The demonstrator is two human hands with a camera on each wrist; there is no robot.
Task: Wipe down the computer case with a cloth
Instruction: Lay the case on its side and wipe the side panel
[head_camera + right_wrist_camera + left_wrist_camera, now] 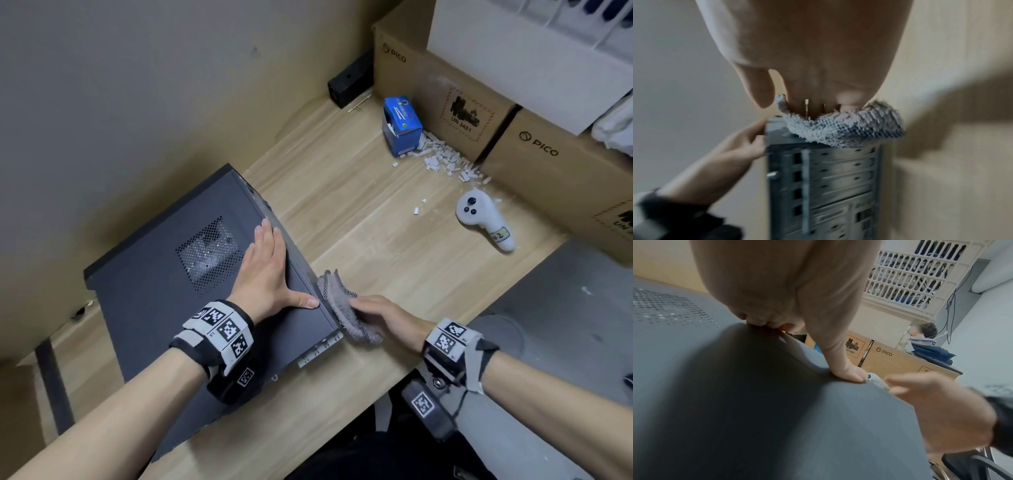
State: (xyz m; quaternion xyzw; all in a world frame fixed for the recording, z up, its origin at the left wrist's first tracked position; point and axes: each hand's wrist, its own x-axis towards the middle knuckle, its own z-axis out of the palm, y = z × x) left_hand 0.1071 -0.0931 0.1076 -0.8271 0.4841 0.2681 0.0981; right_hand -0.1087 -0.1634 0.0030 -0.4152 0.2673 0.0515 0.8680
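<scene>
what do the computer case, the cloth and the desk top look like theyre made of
The dark grey computer case looks like painted sheet metal with a matte finish: a punched vent grid on its panel, bare silvery slotted metal at the rear.
The grey fluffy cloth looks like looped microfibre or terry, going by its shaggy pile over a woven backing.
The light wood-grain desk top is probably laminate rather than solid wood; the pictures cannot settle it.

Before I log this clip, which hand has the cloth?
The right hand: it presses the grey cloth against the case's side edge. The left hand lies flat and bare on the case's top panel.
</scene>
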